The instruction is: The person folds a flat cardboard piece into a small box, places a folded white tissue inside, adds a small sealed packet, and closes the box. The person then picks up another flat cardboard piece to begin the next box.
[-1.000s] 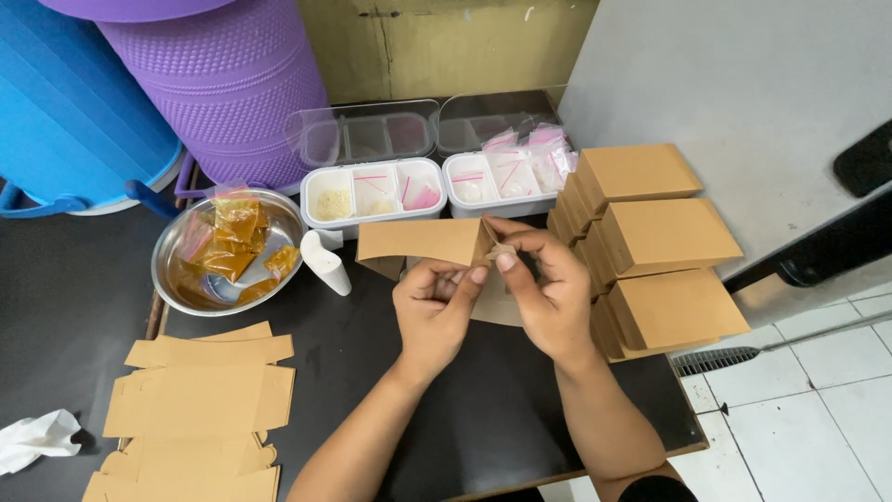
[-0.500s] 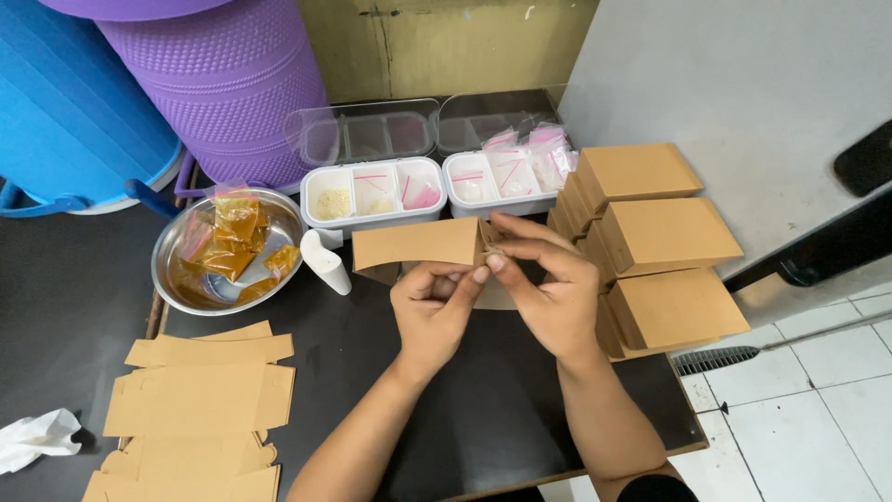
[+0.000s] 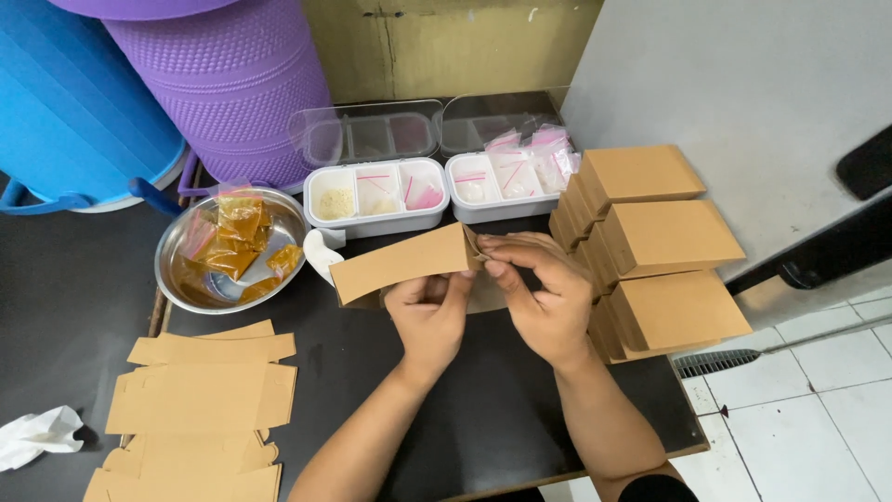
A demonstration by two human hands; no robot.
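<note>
Both of my hands hold one brown cardboard box (image 3: 395, 265) above the black table (image 3: 465, 409); the box lies sideways, its long body pointing left. My left hand (image 3: 429, 316) grips it from below near its right end. My right hand (image 3: 539, 293) pinches the flap at that right end. Stacks of folded brown boxes (image 3: 664, 242) stand just right of my right hand. Flat unfolded box blanks (image 3: 200, 395) lie at the lower left.
A metal bowl (image 3: 181, 279) with orange sachets sits left of the box. Two white divided trays (image 3: 376, 197) (image 3: 492, 181) hold small bags. A small white bottle (image 3: 321, 253) lies beside the bowl. Purple and blue tubs (image 3: 223, 84) stand behind. White tissue (image 3: 37, 435) lies far left.
The box has shifted slightly left and tilted, and my right fingers have moved onto its end flap. Both hands stay close together at its right end.
</note>
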